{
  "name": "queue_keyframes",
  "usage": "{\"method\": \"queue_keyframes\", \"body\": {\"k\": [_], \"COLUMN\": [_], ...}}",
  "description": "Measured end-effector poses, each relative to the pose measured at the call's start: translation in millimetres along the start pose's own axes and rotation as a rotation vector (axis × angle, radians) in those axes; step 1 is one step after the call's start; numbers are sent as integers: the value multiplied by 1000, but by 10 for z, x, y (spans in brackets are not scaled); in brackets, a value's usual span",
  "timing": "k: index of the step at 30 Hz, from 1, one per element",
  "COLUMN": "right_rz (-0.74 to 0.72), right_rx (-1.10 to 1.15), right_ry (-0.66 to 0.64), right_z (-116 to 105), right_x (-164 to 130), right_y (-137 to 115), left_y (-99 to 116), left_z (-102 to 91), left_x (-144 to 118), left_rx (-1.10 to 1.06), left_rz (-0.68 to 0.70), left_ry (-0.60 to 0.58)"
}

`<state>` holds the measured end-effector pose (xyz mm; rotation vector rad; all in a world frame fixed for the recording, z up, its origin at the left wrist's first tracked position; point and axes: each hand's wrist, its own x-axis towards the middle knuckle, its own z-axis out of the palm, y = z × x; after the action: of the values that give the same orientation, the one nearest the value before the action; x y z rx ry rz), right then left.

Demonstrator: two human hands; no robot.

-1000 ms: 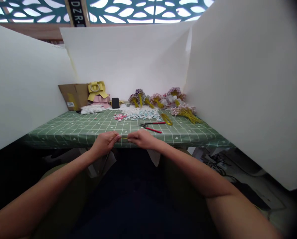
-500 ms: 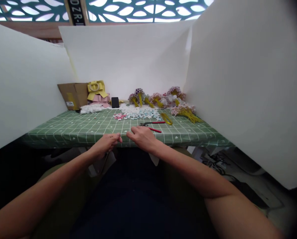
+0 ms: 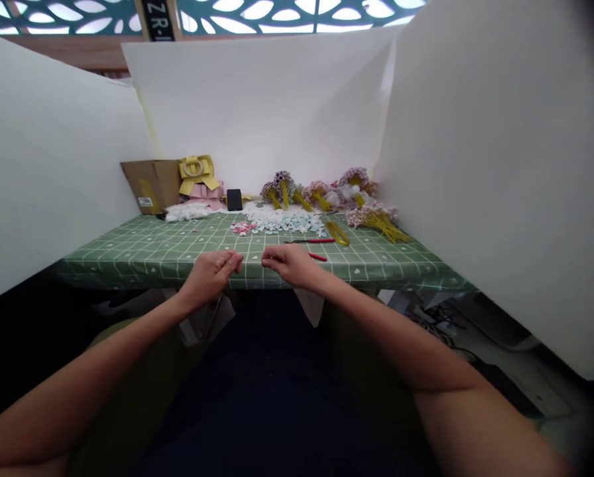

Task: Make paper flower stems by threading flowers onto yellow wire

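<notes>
**2 hands pinched close at the worktop's near edge**

Both forearms reach forward from the bottom corners and meet over the front edge of the green checked worktop (image 3: 142, 248). The left hand (image 3: 210, 275) is curled, its fingers (image 3: 235, 260) drawn together in a pinch that points right. The right hand (image 3: 290, 264) lies palm down, fingers (image 3: 267, 261) pinched and pointing left. The 2 hands are near each other, with a small gap between the fingertips.

Whatever they grip is too thin to make out; I cannot tell if a wire runs across the gap, or whether either pinch holds anything.

Just behind the right hand lie red-handled pliers (image 3: 317, 256), partly hidden by the knuckles. Farther back sits a heap of small white, blue and pink petals (image 3: 277, 224), with a loose bunch of yellow stems (image 3: 337, 232) beside it and several small bouquets (image 3: 321, 192) along the white back board. At the back left stand a cardboard box (image 3: 150, 184), a yellow bow (image 3: 196, 171) and a small black block (image 3: 234, 199).

A dark sign (image 3: 158, 12) at the top edge is cut off; only "Z.R" can be read. The box bears a white label, too small to read.
</notes>
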<state>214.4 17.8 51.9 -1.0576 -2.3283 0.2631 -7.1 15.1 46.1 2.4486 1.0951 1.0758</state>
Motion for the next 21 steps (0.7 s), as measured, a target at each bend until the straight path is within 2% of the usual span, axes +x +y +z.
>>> {"method": "queue_keyframes", "body": {"k": [1, 2, 3, 4, 6, 9, 11, 13, 16, 18, 19, 21], "right_rz": [-6, -43, -90, -141, -183, -104, -42, 18, 72, 64, 56, 72], "right_rx": [-196, -369, -506, -600, -669, -502, -189, 221, 697, 757, 686, 358], "right_ry": [93, 129, 129, 102, 53, 47, 10, -122, -431, -506, -464, -230], "right_z": [67, 130, 183, 225, 270, 257, 188, 71, -114, -157, -142, -49], "right_x": [5, 7, 6, 1, -9, -6, 4, 3, -25, -34, -31, -10], "right_y": [9, 23, 40, 60, 97, 136, 140, 120, 57, 22, 14, 19], "left_y": [-60, -119, -170, -208, -237, -202, -160, -110, -26, 7, 8, -30], "left_z": [66, 130, 186, 228, 264, 218, 142, 45, -91, -127, -118, -48], "left_x": [8, 15, 19, 23, 30, 45, 44, 22, -30, -42, -36, -8], "left_rx": [-138, -281, -414, -513, -598, -415, -194, 28, 267, 320, 307, 196], "left_rz": [-168, -337, -448, -521, -559, -406, -193, 45, 346, 420, 389, 188], "left_ry": [-73, -112, -171, -201, -225, -192, -120, -28, 73, 127, 139, 91]}}
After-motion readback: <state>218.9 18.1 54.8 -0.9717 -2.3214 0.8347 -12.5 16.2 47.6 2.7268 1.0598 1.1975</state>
